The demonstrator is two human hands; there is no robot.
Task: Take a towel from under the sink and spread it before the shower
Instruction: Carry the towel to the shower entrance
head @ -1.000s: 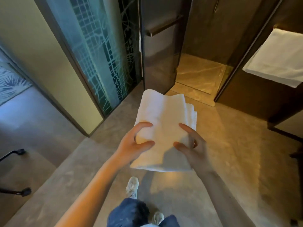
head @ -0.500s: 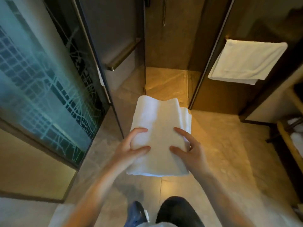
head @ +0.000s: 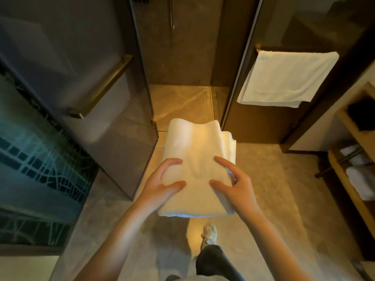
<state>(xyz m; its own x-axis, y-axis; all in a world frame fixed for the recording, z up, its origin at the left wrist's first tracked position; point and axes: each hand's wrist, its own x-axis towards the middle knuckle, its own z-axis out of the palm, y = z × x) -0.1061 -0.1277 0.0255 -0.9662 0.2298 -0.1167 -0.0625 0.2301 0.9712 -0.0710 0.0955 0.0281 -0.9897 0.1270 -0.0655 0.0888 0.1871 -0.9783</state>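
A folded white towel (head: 194, 151) is held flat in the air in front of me, above the stone floor just short of the shower entrance. My left hand (head: 162, 185) grips its near left edge, thumb on top. My right hand (head: 233, 183) holds the near right edge, thumb and forefinger spread over the top. The shower (head: 180, 98) lies straight ahead, its tiled floor lit, its glass door (head: 113, 110) swung open to the left.
Another white towel (head: 284, 78) hangs on a rail on the dark wall at the right. A wooden shelf unit (head: 353, 179) with rolled white towels stands at the far right. A patterned glass panel (head: 40, 159) lines the left. My shoe (head: 210, 233) is on the floor below.
I have walked closer to the shower and turned to face it squarely; the entrance has come nearer and centred. Both hands keep the same hold on the folded towel.
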